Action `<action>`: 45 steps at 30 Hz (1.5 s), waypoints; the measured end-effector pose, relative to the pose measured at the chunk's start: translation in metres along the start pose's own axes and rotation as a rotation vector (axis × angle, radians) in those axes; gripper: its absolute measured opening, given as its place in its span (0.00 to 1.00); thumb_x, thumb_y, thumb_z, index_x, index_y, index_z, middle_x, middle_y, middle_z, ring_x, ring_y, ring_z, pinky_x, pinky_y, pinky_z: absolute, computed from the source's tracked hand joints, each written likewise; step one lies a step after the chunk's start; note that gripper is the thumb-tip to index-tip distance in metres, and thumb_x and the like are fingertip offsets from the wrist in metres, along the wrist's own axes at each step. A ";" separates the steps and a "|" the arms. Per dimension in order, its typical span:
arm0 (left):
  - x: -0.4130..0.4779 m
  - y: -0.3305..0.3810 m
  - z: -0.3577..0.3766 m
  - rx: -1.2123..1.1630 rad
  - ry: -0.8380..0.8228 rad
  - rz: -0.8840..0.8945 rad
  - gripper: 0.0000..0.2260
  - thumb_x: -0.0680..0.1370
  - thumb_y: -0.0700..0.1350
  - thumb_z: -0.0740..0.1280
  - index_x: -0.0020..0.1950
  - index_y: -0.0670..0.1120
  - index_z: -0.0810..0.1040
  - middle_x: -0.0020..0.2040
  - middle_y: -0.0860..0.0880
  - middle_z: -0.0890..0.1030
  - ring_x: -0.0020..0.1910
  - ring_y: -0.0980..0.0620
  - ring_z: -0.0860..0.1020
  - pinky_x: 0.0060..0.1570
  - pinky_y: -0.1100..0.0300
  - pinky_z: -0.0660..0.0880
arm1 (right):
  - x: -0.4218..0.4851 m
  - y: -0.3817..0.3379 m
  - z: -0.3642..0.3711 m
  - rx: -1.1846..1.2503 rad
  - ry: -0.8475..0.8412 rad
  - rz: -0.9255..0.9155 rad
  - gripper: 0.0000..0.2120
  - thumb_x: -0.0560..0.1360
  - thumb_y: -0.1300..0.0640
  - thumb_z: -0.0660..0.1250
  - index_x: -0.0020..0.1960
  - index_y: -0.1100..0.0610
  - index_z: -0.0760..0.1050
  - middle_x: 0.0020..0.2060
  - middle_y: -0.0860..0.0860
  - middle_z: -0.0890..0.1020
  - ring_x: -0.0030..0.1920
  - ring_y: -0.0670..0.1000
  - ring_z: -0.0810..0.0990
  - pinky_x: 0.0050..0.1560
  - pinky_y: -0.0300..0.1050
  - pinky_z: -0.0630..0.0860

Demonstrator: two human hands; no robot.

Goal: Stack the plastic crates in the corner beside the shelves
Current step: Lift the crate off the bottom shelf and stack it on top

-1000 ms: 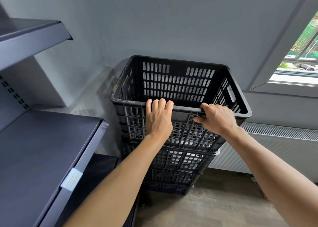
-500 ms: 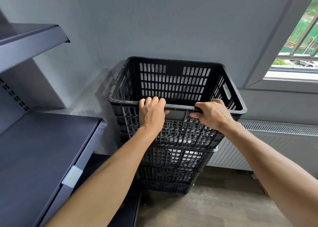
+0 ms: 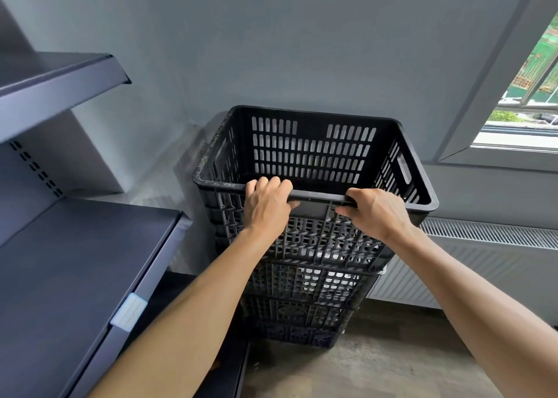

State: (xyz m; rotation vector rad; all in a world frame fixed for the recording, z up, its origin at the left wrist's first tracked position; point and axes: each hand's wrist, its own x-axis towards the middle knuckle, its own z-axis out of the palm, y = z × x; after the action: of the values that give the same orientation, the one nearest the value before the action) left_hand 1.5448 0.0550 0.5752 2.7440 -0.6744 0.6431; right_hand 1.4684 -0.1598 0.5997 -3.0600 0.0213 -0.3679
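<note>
Left hand (image 3: 267, 207): closed over near rim of top crate (image 3: 314, 162), fingers hooked inside, thumb under the lip on the outer wall.
Right hand (image 3: 374, 213): also clamped on that near rim, just to the right of the left hand; fingers curl over the edge, thumb on the outer face.
Top crate: black, slotted walls, open top, nothing visible inside. Sits nested on the stack (image 3: 302, 292), rim approx. level, far wall close to the grey wall (image 3: 302, 50); contact w/ wall cannot be told.
Position: in the corner, just right of the shelves (image 3: 75, 261) and left of the radiator (image 3: 483, 246); stack base on the floor (image 3: 377, 367).
Handling (judged): moulded plastic, stiff, prob. light when empty; ribbed rim gives a sure hold, not slippery. Unlikely to be fragile, but a skewed crate may jam or rock in the one below.
Where to hold (judged): near rim as now for pressing down or squaring; side handle slots (image 3: 403, 168) better for lifting, load then balanced.
Count, crates: approx. 4 tiers visible incl. top one; lowest tiers dark, exact no. uncertain.
Count, hands: 2, both on same rim.
Count, shelves: 2 boards seen, upper and lower; a pale label clip (image 3: 129, 310) on the lower board's front edge.
Count, windows: 1, at upper right of the stack (image 3: 528, 95).
</note>
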 end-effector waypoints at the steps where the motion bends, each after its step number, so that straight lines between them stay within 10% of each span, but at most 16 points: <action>1: -0.001 0.000 0.001 0.006 0.006 0.006 0.10 0.77 0.54 0.68 0.48 0.48 0.75 0.43 0.51 0.76 0.46 0.48 0.72 0.55 0.52 0.65 | 0.000 0.000 0.003 -0.015 0.021 -0.005 0.17 0.78 0.39 0.63 0.41 0.52 0.67 0.31 0.44 0.74 0.32 0.50 0.76 0.37 0.45 0.72; 9: -0.009 0.004 0.005 0.078 -0.006 0.026 0.15 0.77 0.56 0.65 0.56 0.48 0.69 0.51 0.48 0.72 0.52 0.46 0.71 0.66 0.48 0.62 | -0.005 -0.001 0.009 -0.111 0.032 0.028 0.17 0.78 0.38 0.60 0.50 0.52 0.69 0.41 0.47 0.75 0.45 0.53 0.77 0.59 0.56 0.69; 22: -0.028 -0.008 -0.010 -0.052 -0.153 0.098 0.33 0.74 0.58 0.66 0.75 0.52 0.57 0.71 0.49 0.65 0.76 0.45 0.54 0.76 0.46 0.39 | -0.025 -0.011 -0.001 -0.028 -0.071 0.000 0.33 0.72 0.36 0.67 0.71 0.49 0.63 0.59 0.50 0.74 0.59 0.53 0.71 0.65 0.55 0.65; 45: -0.035 0.051 -0.027 -0.278 -0.100 -0.058 0.25 0.79 0.49 0.64 0.76 0.51 0.63 0.77 0.45 0.62 0.78 0.47 0.53 0.77 0.46 0.46 | -0.046 0.007 -0.020 0.105 0.007 -0.094 0.34 0.78 0.48 0.67 0.79 0.51 0.56 0.73 0.52 0.67 0.72 0.55 0.63 0.73 0.50 0.60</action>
State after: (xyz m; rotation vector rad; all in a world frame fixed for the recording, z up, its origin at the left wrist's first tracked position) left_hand 1.4827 0.0330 0.5889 2.5389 -0.6488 0.3696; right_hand 1.4185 -0.1672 0.6081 -2.9622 -0.1382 -0.3727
